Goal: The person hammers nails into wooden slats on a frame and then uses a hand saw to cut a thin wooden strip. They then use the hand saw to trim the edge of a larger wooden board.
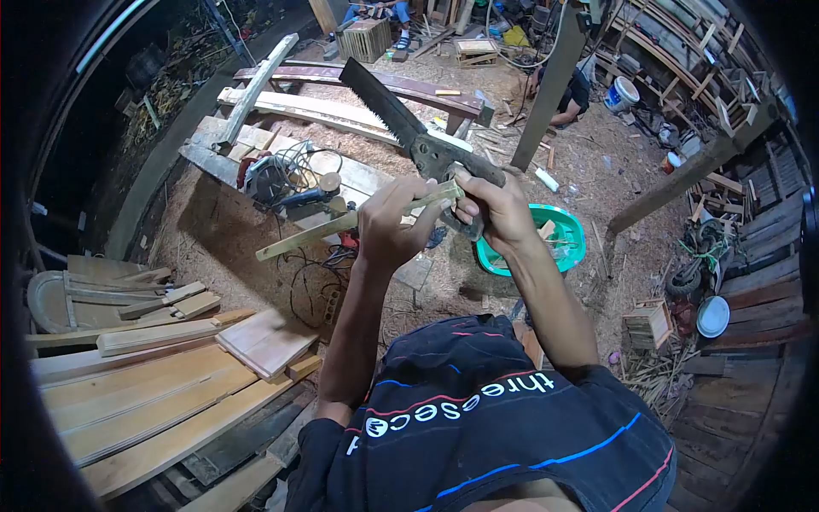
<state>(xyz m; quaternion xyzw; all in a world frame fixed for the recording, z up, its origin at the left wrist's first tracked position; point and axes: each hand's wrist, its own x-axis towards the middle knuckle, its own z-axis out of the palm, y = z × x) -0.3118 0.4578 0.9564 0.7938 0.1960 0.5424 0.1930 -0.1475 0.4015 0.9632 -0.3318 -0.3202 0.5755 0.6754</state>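
My left hand (395,222) is closed round a thin wooden strip (307,237), which slants from lower left up to my other hand. My right hand (497,209) grips the handle of a hand saw (388,107), its dark toothed blade pointing up and to the left. The strip's upper end lies at my right fingertips, just below the saw's handle. Both hands are raised in front of my chest, close together.
A circular saw (271,181) with tangled cables sits on a low bench (358,173). Behind my right forearm is a green basin (573,256). Boards (145,397) lie at lower left. Wooden posts (550,90) stand at right. Two other people are partly visible farther back.
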